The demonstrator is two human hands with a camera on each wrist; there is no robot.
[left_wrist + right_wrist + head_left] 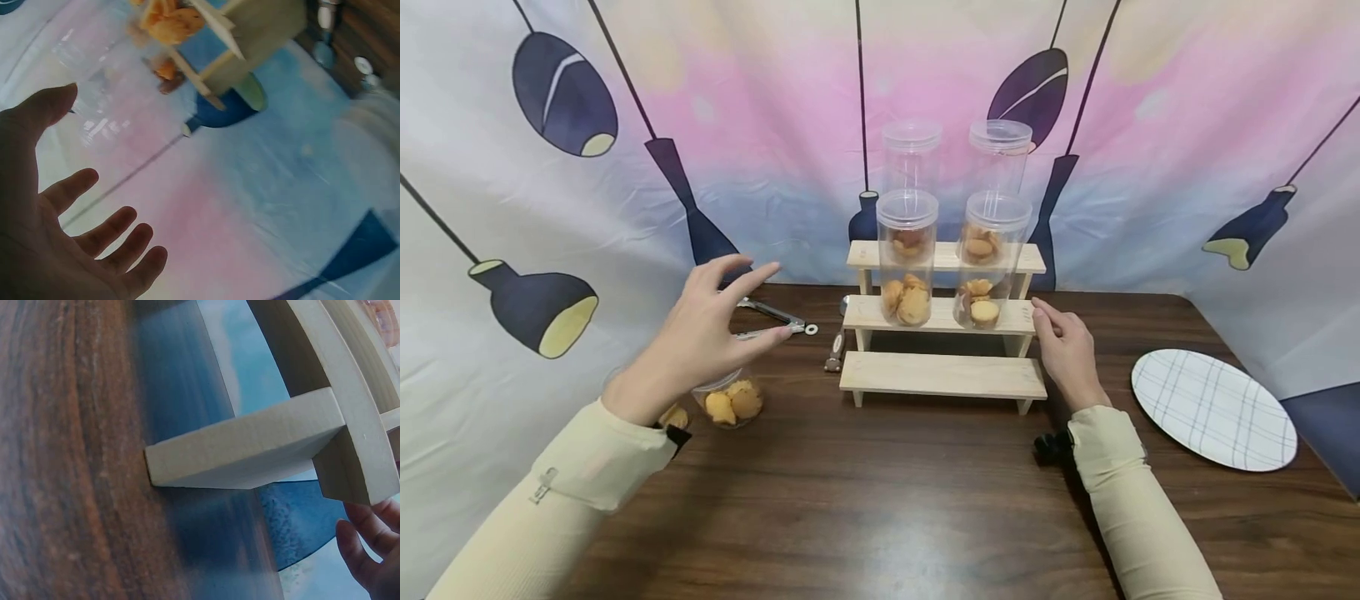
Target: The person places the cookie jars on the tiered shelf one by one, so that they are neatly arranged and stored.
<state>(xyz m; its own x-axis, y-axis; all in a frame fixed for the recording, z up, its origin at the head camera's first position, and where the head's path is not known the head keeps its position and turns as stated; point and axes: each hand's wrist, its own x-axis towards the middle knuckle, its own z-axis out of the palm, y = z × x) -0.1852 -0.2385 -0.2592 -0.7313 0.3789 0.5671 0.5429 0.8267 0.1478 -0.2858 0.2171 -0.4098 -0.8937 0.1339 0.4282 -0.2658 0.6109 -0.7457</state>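
My left hand (707,321) is raised above the left side of the table, thumb and fingers spread apart with nothing between them. Below it, partly hidden by the wrist, stands a clear jar of cookies (733,403). My right hand (1066,354) has its fingertips at the right end of the middle step of a wooden tiered stand (943,372); the right wrist view shows fingers (369,531) at the board's end. Two clear lidded cookie jars, a left one (907,258) and a right one (994,260), stand on that step. Behind them, two more jars occupy the top step.
Metal tongs (782,315) lie behind my left hand. A utensil with a brown handle (835,352) is just left of the stand. At the right lies a white checked plate (1213,408). A printed cloth (775,125) hangs behind the table.
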